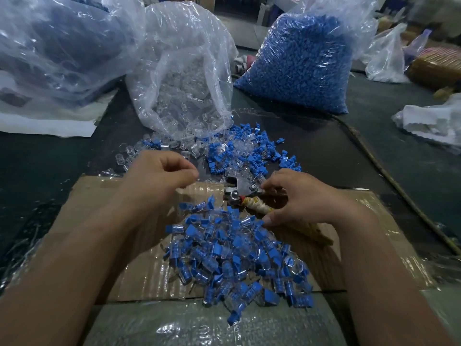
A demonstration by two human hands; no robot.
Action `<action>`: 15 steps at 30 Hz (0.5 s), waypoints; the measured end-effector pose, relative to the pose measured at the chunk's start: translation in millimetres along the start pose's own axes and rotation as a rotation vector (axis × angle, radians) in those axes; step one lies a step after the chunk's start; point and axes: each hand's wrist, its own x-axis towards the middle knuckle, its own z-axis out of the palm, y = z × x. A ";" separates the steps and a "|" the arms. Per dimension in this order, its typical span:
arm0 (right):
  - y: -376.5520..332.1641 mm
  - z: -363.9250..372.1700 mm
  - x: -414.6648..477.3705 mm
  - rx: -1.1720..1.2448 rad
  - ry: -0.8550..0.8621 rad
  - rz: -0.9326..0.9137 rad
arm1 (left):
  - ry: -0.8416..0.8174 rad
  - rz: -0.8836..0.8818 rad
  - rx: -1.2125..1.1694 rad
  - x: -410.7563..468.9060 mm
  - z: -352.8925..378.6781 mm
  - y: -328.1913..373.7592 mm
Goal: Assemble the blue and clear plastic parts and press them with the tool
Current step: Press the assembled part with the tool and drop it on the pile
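Left hand (159, 177) curled, holding unclear; right hand (300, 199) grips the tool (240, 189)

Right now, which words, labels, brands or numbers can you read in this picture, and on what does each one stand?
No text can be read.
On the pile of assembled parts, any marks are too small and blurred to read.
The bag of blue parts, the bag of clear parts, the cardboard and the tool show no label.

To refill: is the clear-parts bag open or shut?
Open: the clear-parts bag gapes wide at its mouth, and clear pieces spill onto the table.
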 end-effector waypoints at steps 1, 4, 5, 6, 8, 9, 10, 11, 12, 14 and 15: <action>0.6 -0.1 0.1 0.004 0.000 0.002 | 0.112 0.045 0.079 2.1 3.2 -3.7; 0.7 -0.2 0.3 0.049 0.020 0.007 | 0.247 0.160 0.300 7.1 10.2 -13.9; 0.4 -0.2 0.1 0.058 0.030 0.007 | 0.250 0.194 0.342 9.4 11.8 -18.4; 0.0 -0.3 0.5 0.060 0.039 0.006 | 0.241 0.226 0.378 11.4 13.6 -22.1; -1.2 -0.2 0.3 0.050 0.046 0.002 | 0.206 0.276 0.443 15.1 15.9 -26.6; -1.7 0.0 0.3 0.042 0.047 0.000 | 0.187 0.292 0.468 17.0 16.7 -27.8; -2.1 0.1 0.4 0.036 0.050 -0.001 | 0.169 0.294 0.485 19.5 17.3 -29.5; -2.7 0.3 0.4 0.032 0.054 0.000 | 0.150 0.277 0.490 21.8 17.4 -31.1; -3.5 0.5 0.4 0.030 0.058 0.002 | 0.130 0.246 0.484 24.3 17.2 -32.1; -4.8 0.4 0.0 0.030 0.062 0.007 | 0.091 0.179 0.474 28.3 16.1 -33.7; -5.4 0.0 -0.2 0.027 0.061 0.009 | 0.071 0.155 0.484 30.2 15.8 -34.9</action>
